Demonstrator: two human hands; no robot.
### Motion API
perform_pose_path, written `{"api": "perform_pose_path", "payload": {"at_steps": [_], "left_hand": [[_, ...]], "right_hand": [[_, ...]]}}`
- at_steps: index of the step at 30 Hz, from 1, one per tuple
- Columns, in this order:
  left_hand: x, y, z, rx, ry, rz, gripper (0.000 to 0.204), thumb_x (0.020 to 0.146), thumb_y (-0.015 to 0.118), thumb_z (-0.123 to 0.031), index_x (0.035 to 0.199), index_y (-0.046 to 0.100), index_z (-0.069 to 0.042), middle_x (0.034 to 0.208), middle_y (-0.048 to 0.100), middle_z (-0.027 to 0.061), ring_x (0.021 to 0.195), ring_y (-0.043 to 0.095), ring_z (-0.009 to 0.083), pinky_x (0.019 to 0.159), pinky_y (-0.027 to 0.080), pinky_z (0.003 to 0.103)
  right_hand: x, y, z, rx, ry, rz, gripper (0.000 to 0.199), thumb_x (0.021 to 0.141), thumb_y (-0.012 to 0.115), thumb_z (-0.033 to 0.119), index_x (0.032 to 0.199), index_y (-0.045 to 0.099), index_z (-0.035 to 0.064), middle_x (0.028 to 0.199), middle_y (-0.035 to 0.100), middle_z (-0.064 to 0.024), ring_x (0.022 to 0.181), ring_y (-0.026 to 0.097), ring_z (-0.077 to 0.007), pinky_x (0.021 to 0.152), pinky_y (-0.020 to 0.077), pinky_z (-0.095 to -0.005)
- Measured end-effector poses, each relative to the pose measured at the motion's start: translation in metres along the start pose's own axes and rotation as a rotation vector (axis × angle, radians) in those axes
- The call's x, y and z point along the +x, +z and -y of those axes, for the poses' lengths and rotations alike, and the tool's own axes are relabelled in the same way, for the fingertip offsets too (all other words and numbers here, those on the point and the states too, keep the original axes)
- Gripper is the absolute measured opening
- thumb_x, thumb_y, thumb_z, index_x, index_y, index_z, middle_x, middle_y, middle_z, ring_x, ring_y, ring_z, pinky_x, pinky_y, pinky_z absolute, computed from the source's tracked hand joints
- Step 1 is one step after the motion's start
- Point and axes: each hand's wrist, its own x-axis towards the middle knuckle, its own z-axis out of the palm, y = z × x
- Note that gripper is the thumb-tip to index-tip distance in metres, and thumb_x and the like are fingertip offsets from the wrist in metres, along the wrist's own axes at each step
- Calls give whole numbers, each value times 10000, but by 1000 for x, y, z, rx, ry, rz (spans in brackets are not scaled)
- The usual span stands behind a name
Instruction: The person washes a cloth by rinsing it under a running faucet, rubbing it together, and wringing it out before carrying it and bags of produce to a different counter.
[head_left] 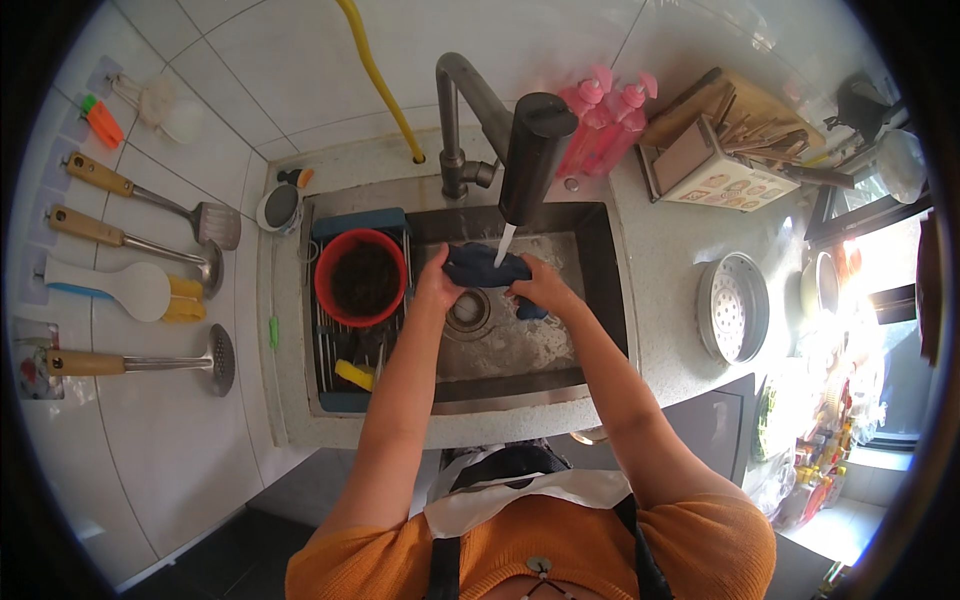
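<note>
From the head camera, your left hand (437, 287) and right hand (541, 285) are both closed around a dark blue cloth (484, 266), holding it bunched over the sink (600, 290) directly under the faucet (530, 150), whose stream lands on it. The cloth sits just above the drain (468, 312). My guess is that the water could bounce off the wad and spray the counter (665, 300) right of the sink, or your orange sleeves. A loosened corner could also drop onto the drain and slow it. Left of the sink basin, a red bowl (362, 275) rests on a rack. The walls are white tile, with utensils (140, 245) hanging left of the sink; bright window light comes from the right.
</note>
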Motion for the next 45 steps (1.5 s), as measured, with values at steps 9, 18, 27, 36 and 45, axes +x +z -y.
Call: {"api": "perform_pose_path", "payload": {"at_steps": [9, 18, 27, 36, 45], "left_hand": [[-5, 30, 38, -61, -197, 116, 356, 821, 502, -403, 1078, 479, -157, 1155, 445, 108, 944, 497, 291, 781, 418, 449], [2, 40, 34, -26, 2, 285, 247, 820, 521, -345, 797, 543, -100, 725, 553, 53, 679, 539, 177, 579, 443, 302], [-12, 72, 53, 272, 245, -275, 241, 848, 453, -274, 772, 529, -58, 708, 513, 35, 638, 505, 132, 592, 405, 279], [-25, 51, 66, 259, 344, -131, 265, 875, 436, -302, 902, 530, -55, 802, 540, 22, 709, 515, 128, 635, 410, 264], [-62, 26, 76, 485, 173, -494, 310, 828, 492, -310, 1066, 486, -112, 1104, 445, 54, 1041, 412, 150, 881, 277, 361]], "right_hand": [[-19, 12, 63, -453, -272, -214, 436, 640, 654, 202, 987, 499, -9, 851, 580, -200, 826, 553, -364, 705, 442, -415], [-29, 38, 67, -399, -329, -430, 273, 732, 579, 320, 818, 569, 61, 733, 582, -172, 667, 574, -341, 582, 463, -409], [20, 31, 8, -606, -238, -792, 302, 809, 473, 306, 675, 549, 47, 616, 564, -158, 568, 551, -366, 507, 451, -418], [20, 4, -7, 309, 575, 91, 550, 788, 469, 536, 1031, 513, 45, 930, 569, -118, 868, 559, -211, 705, 445, -347], [16, 16, 17, -12, 36, -76, 443, 645, 634, 188, 1040, 509, 29, 919, 581, -138, 854, 567, -251, 717, 437, -329]]}}
